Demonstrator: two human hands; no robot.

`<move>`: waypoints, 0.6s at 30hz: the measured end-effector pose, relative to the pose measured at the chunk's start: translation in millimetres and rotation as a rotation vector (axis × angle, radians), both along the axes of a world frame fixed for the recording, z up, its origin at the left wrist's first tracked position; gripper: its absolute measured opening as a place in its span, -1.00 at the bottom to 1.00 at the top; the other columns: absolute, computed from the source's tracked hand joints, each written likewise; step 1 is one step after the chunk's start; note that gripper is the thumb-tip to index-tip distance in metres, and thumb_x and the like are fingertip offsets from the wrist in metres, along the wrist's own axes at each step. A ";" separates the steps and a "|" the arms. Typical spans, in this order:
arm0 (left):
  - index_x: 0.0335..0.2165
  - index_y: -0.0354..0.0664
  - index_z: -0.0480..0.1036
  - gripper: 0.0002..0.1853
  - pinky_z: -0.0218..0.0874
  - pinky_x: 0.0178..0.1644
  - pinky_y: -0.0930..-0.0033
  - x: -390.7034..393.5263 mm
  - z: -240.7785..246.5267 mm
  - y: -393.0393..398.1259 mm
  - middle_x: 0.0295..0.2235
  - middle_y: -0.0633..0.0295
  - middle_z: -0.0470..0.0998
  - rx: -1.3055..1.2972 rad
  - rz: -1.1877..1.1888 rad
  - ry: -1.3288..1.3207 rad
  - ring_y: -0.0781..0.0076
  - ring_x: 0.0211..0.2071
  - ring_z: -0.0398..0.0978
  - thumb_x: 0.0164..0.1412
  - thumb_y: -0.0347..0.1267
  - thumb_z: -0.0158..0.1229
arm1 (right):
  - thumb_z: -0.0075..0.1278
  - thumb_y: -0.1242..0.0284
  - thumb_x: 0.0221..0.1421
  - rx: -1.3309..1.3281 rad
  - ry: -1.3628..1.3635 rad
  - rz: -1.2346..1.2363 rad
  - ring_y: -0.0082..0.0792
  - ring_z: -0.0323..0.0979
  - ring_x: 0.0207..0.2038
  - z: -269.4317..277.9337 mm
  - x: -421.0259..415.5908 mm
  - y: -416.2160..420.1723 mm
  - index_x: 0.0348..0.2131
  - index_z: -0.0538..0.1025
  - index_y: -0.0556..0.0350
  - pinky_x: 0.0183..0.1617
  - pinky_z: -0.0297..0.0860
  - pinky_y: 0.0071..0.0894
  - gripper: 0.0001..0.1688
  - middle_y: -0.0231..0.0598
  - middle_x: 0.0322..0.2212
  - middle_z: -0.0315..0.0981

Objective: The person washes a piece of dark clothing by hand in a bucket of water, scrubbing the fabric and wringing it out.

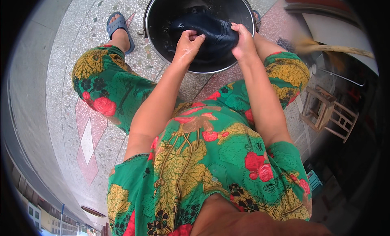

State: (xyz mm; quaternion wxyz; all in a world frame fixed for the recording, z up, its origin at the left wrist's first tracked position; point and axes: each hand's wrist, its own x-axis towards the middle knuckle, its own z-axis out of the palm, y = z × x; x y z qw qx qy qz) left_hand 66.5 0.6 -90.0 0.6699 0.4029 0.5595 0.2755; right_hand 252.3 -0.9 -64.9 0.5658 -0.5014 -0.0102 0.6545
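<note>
A wet, dark navy cloth (210, 27) is spread partly above the inside of a round black bucket (161, 50) with a shiny metal rim. My right hand (243, 42) grips the cloth's right edge, thumb on top. At the cloth's near left edge, my left hand (188, 48) has its thumb and curled fingers closed on the fabric; the exact pinch is partly hidden. Water glistens on the skin of my left hand. Dark liquid appears around the cloth in the bucket, and the far part of the cloth merges with it.
The bucket stands between my feet, one in a blue slipper (120, 28), on a speckled terrazzo floor (85, 53). A wooden stool (320, 108) lies to the right. Beyond my right knee is a blurred wooden handle (341, 48). A teal plastic crate (314, 181) sits farther back.
</note>
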 end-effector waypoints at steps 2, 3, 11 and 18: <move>-0.05 -0.40 0.25 -0.41 0.24 -0.12 0.38 -1.4 -5.1 -2.2 -0.23 0.10 0.44 0.109 -0.091 0.030 0.35 -0.18 0.39 0.05 -0.19 0.16 | -0.04 0.58 -0.15 0.010 -0.035 -0.014 -0.34 0.36 -0.29 6.6 1.8 -3.4 -0.41 0.40 0.15 -0.09 0.32 -0.35 -0.83 -0.27 -0.43 0.37; 0.01 -0.44 0.19 -0.28 0.18 -0.01 0.32 -2.0 0.9 -2.7 -0.14 -0.03 0.39 0.145 -0.196 0.070 0.22 -0.10 0.36 0.02 -0.13 0.18 | -0.04 0.58 -0.15 0.010 -0.051 -0.024 -0.34 0.36 -0.29 8.4 4.7 -5.2 -0.41 0.40 0.15 -0.09 0.32 -0.35 -0.83 -0.27 -0.43 0.37; -0.11 -0.34 0.30 -0.43 0.29 -0.19 0.13 0.7 21.7 -25.5 -0.29 -0.09 0.47 0.558 -0.624 0.676 0.02 -0.24 0.45 -0.04 -0.19 0.17 | -0.02 0.54 -0.06 0.027 -0.247 -0.082 -0.32 0.36 -0.26 34.5 -1.5 -1.0 -0.45 0.40 0.07 -0.07 0.27 -0.20 -0.93 -0.31 -0.41 0.40; -0.41 -0.21 0.45 -0.73 0.26 -0.24 0.05 -1.4 10.1 -11.7 -0.40 -0.04 0.51 0.484 -0.517 0.658 -0.02 -0.32 0.46 0.05 -0.21 0.03 | -0.05 0.46 0.02 0.107 -0.303 0.059 -0.32 0.31 -0.11 35.9 -0.4 2.0 -0.21 0.37 0.03 0.02 0.15 -0.18 -0.73 -0.29 -0.19 0.37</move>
